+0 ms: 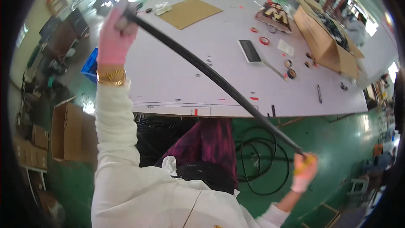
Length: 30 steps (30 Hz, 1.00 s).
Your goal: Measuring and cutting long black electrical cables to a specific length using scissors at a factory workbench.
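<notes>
A long black tube (206,71) slants across the view in front of me, over the white table. At its upper left end my left hand (120,29), in a pink glove with greyish fingers, is closed around it. Low on the right, past the table's front edge, my right hand (306,171) is closed at the tube's other end. That hand is gloved too and smeared by motion. Against its fingers shows something yellow, too blurred to name. The tube is nearly straight between both hands.
The white table (168,76) bears a cardboard sheet (190,12), tape rolls (264,40), a flat scraper-like tool (249,51), a pen (319,93) and a printed bag (274,15). An open carton (325,38) stands at right. Coiled black cable (257,156) lies on the green floor.
</notes>
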Motion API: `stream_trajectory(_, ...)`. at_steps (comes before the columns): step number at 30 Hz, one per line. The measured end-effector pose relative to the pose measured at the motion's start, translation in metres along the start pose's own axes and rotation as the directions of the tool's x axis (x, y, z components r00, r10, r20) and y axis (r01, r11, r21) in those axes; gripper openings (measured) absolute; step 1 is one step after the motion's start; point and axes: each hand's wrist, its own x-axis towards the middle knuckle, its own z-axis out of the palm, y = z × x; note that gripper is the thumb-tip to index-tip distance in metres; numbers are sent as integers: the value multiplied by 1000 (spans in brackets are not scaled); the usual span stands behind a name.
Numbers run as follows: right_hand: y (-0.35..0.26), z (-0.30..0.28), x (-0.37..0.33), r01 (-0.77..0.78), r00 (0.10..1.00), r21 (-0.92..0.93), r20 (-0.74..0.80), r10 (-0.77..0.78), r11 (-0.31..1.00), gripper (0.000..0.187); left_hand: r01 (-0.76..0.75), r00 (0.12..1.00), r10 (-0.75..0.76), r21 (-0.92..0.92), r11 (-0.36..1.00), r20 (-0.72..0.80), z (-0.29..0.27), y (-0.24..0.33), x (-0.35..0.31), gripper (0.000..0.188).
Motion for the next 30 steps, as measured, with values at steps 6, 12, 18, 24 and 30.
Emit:
stream_trajectory(6, 160, -239, 85, -272, 773, -462, -628, -95, 844, 14, 150, 963, -155, -40, 988, -222, -67, -45, -77, 19)
stream_trajectory(12, 157, -277, 164, -249, 961, -647, -259, 100, 721, 40, 232, 878, -317, -259, 937, -359, -91, -71, -107, 17)
stream_trajectory(18, -72, -4, 173, 527, 848, -307, 252, -466, 792, 25, 432, 749, -527, -308, 848, -400, -89, -82, -139, 12)
stream_trajectory(24, -303, 218, 55, 339, 619, 629, 411, -669, 700, 46, 412, 684, -594, -447, 794, -424, -95, -99, -158, 10)
stream_trajectory(30, -361, 266, 18, 553, 357, 637, 402, -843, 538, 47, 295, 637, -551, -490, 820, -539, -136, -86, -156, 12)
